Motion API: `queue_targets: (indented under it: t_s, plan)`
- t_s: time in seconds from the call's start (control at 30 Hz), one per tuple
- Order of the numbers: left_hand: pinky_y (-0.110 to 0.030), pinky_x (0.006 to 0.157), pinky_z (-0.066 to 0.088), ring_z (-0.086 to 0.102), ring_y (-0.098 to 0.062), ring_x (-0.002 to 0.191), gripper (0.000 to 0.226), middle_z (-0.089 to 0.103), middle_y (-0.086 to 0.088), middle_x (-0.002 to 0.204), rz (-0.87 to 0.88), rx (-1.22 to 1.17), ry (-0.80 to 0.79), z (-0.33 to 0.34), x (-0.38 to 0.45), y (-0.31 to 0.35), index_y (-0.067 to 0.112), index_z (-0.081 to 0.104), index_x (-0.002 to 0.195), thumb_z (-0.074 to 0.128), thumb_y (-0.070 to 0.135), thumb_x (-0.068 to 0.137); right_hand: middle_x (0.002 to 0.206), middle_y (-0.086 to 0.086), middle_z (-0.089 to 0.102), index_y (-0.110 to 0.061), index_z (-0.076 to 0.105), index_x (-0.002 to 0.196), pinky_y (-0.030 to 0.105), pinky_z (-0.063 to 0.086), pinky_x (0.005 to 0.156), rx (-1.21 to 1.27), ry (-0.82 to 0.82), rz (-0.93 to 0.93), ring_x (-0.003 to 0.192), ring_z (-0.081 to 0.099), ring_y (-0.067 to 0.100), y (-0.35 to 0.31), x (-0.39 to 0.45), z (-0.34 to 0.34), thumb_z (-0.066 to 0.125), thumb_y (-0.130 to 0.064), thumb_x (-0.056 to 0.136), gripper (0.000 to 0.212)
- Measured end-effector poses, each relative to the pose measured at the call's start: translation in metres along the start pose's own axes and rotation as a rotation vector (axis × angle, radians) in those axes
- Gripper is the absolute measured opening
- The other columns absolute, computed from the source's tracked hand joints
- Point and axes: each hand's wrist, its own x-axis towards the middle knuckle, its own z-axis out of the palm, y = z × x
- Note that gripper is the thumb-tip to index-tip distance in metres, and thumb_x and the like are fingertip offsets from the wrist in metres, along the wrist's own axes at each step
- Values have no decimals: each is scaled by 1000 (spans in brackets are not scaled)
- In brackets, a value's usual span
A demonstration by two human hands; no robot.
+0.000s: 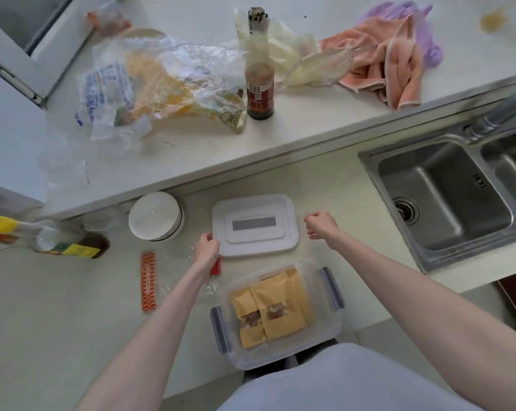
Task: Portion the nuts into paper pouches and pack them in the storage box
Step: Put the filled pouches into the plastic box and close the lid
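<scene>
A pale kitchen worktop runs along under a raised ledge, with a steel sink point(446, 203) let into its right end. At the near edge of the worktop, right in front of the person, stands the clear storage box point(277, 315), open, its grey side clips swung out. Yellow paper pouches point(273, 304) are packed upright inside, nuts showing through their little windows, so the portioning looks done and only the closing remains. Just behind the box lies its white lid point(255, 225), flat on the worktop. The left hand point(206, 249) grips the lid's near left edge, fingers curled over it. The right hand point(320, 223) hovers just beside the lid's right edge, fingers loosely curled, holding nothing that I can see. I'd judge both are set to lift the lid onto the box. Left of the box lies an emptied clear wrapper with an orange strip point(148, 281), and further back a white bowl point(154, 216) against the ledge. Up on the ledge sit crumpled plastic bags point(150, 81), a dark sauce bottle point(259, 84) and a pink cloth point(390, 63).
</scene>
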Motion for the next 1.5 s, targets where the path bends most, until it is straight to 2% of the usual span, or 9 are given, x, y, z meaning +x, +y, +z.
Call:
queue_targets:
  t_s: [0.13,0.3,0.53,0.67,0.83,0.97,1.1,1.27,1.5]
  plan:
    - [-41,110,37,44,-31,132,52,45,-14,147,-20,10,2,1,14,7,5,38,146,43,8,94,89,15,61,3,65,99,40,56,81,-63,23,19,78,59,27,-3,17,3,41,-5,84,29]
    - [-39,103,42,49,-31,126,51,51,-15,141,-62,-14,-15,9,29,16,6,41,142,45,4,91,80,13,58,-6,58,83,31,46,65,-113,-35,49,69,54,25,-9,31,8,40,-4,80,18]
    - [-45,109,38,47,-34,130,52,51,-19,142,-146,-10,28,14,54,31,0,42,142,47,8,91,79,12,59,-9,56,77,39,53,76,-130,-36,72,75,57,24,-19,46,24,46,-6,84,13]
    - [-44,99,47,58,-36,114,35,65,-19,119,-152,38,93,13,66,32,4,63,118,51,15,87,73,10,56,-7,53,69,31,41,65,-138,-31,102,70,52,22,-25,53,27,47,-10,85,17]
    - [-37,90,49,62,-33,107,32,67,-16,114,-116,69,83,9,69,39,8,66,115,54,17,87,87,12,58,-3,61,84,35,45,73,-124,-61,121,83,55,26,-25,55,26,50,-10,84,13]
    - [-36,94,49,61,-29,110,34,67,-14,118,-49,12,91,1,59,52,9,65,121,54,15,88,109,18,58,6,57,121,35,44,82,-31,-69,154,99,55,27,-30,50,19,54,-7,83,40]
    - [-35,98,47,60,-26,116,38,67,-9,121,36,-52,118,-10,42,68,9,65,125,54,11,88,117,20,61,3,58,117,34,48,83,13,2,62,100,57,30,-44,36,2,51,0,82,35]
    - [-28,87,47,61,-17,98,38,70,-10,115,165,-134,133,-21,13,79,6,67,122,55,3,86,109,18,67,1,67,104,39,49,84,-2,110,-61,93,57,29,-54,10,-19,49,2,80,30]
    - [-41,95,54,67,-21,99,37,72,-8,108,224,-180,118,-28,-31,61,9,69,119,62,6,83,120,16,64,1,58,123,32,47,89,38,174,-196,111,59,29,-45,-33,-37,50,2,80,44]
